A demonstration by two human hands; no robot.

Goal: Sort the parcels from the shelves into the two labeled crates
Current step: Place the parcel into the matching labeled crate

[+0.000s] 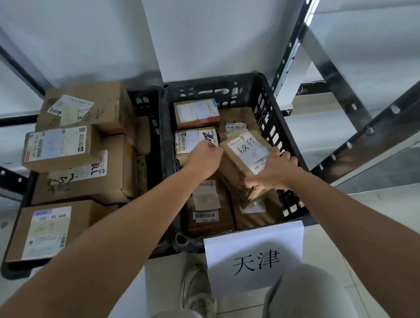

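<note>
Parcels filled both black crates on the floor. Taking the right crate as landmark, the left crate stood touching its left wall and was heaped above its rim with large cardboard boxes, their white labels facing up. A white paper sign with two handwritten characters hung from the right crate's near rim. Inside the right crate lay smaller brown parcels, flat, labels up: one at the far left corner, one just nearer than it, and another against the near wall. Over the crate's right half a long brown parcel was tilted, its long axis running from the near side up toward the far wall, label facing up. The right hand gripped this parcel's near right side, fingers curled over its edge. The left hand, fingers curled, rested at the tilted parcel's left edge; whether it held anything could not be told.
</note>
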